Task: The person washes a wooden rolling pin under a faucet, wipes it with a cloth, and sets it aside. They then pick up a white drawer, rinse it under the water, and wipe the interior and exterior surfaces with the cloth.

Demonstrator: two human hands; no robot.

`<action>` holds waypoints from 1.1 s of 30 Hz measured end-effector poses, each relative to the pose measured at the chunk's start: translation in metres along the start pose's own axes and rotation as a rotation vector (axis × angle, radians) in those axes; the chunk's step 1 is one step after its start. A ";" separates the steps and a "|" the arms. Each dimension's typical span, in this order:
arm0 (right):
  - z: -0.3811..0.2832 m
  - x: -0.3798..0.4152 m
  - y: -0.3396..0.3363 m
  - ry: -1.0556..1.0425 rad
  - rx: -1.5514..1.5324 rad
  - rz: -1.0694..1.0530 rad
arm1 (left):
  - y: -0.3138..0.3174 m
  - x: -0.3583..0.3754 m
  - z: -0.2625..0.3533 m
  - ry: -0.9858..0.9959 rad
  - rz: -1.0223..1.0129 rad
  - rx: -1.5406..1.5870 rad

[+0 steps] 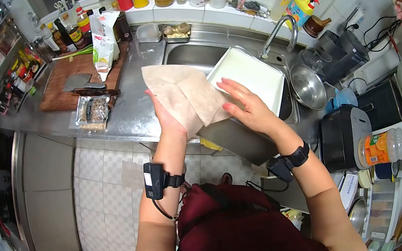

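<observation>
A beige, folded cloth-like sheet [182, 96] is held up over the front edge of the steel counter. My left hand [167, 118] supports it from its left side and underneath, with part of the hand hidden behind it. At its right corner is my right hand [248, 103], fingers spread, the thumb by the sheet's edge; whether it touches is hard to tell. Behind my right hand, a white rectangular tray [257, 75] lies tilted over the steel sink [194, 54].
A wooden cutting board [58, 91] on the left bears a cleaver [78, 82] and a white bag [105, 43]. A packet [92, 109] lies at the counter's edge. Right of the sink are a faucet [279, 36], a metal bowl [308, 86] and a black appliance [345, 137].
</observation>
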State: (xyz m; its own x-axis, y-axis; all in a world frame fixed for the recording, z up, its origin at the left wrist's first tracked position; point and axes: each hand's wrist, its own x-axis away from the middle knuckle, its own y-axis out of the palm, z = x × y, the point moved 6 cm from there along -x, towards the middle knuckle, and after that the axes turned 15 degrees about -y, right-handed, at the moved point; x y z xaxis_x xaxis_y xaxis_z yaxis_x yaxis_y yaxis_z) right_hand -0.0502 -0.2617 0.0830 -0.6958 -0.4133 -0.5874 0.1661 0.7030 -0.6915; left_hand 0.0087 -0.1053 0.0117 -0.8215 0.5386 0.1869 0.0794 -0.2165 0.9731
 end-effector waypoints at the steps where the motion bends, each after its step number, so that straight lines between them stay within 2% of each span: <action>1: 0.012 0.004 0.004 0.132 -0.092 -0.038 | 0.008 0.005 -0.007 -0.007 -0.010 0.006; 2: 0.023 0.008 0.008 0.266 -0.182 -0.075 | 0.013 0.007 -0.012 -0.018 -0.020 0.012; 3: 0.033 0.012 0.011 0.400 -0.273 -0.112 | 0.019 0.006 -0.016 -0.051 -0.116 0.026; 5: 0.055 0.013 0.010 0.477 -0.354 -0.058 | 0.031 0.005 -0.022 -0.117 -0.307 0.054; 7: 0.067 0.011 0.002 0.511 -0.346 -0.020 | 0.013 -0.009 -0.025 -0.094 -0.088 -0.086; 8: 0.069 0.011 0.000 0.524 -0.486 0.083 | 0.005 -0.014 -0.027 -0.086 0.022 -0.156; 11: 0.101 0.013 -0.019 0.502 -0.317 0.226 | 0.017 -0.003 -0.029 -0.348 -0.015 -0.024; 13: 0.102 0.006 -0.049 0.433 -0.044 0.317 | 0.029 0.007 -0.016 -0.303 -0.037 -0.036; 15: 0.104 0.007 -0.065 0.516 0.044 0.302 | 0.037 0.014 0.000 -0.332 -0.126 -0.014; 18: 0.111 0.023 -0.067 0.571 -0.002 0.276 | 0.050 0.025 0.022 -0.095 -0.068 -0.172; 21: 0.100 0.045 -0.067 0.551 -0.043 0.257 | 0.031 0.026 0.033 0.203 0.180 -0.536; 22: 0.100 0.055 -0.067 0.570 -0.046 0.259 | 0.008 0.021 0.035 0.211 0.269 -0.670; 23: 0.100 0.066 -0.066 0.589 -0.050 0.262 | -0.016 0.010 0.039 0.282 0.306 -0.991; 25: 0.095 0.084 -0.063 0.645 -0.060 0.218 | 0.004 0.012 0.009 0.392 0.259 -1.399; 27: 0.087 0.101 -0.060 0.720 -0.067 0.126 | 0.021 0.006 -0.020 0.769 0.066 -1.871; 28: 0.080 0.108 -0.061 0.629 0.001 0.138 | 0.021 0.004 -0.036 0.855 0.110 -2.091; 31: 0.073 0.135 -0.066 0.626 0.132 0.086 | 0.025 0.006 -0.070 0.832 0.093 -2.310; 33: 0.078 0.155 -0.062 0.720 -0.015 0.152 | 0.019 0.009 -0.099 0.732 -0.048 -2.353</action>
State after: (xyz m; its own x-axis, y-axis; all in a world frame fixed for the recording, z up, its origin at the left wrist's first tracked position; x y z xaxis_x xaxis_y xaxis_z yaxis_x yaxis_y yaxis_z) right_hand -0.1139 -0.4138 0.0022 -0.9532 0.1683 -0.2512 0.2915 0.7323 -0.6154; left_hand -0.0529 -0.1856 0.0181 -0.8192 0.4415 -0.3661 0.0116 -0.6254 -0.7802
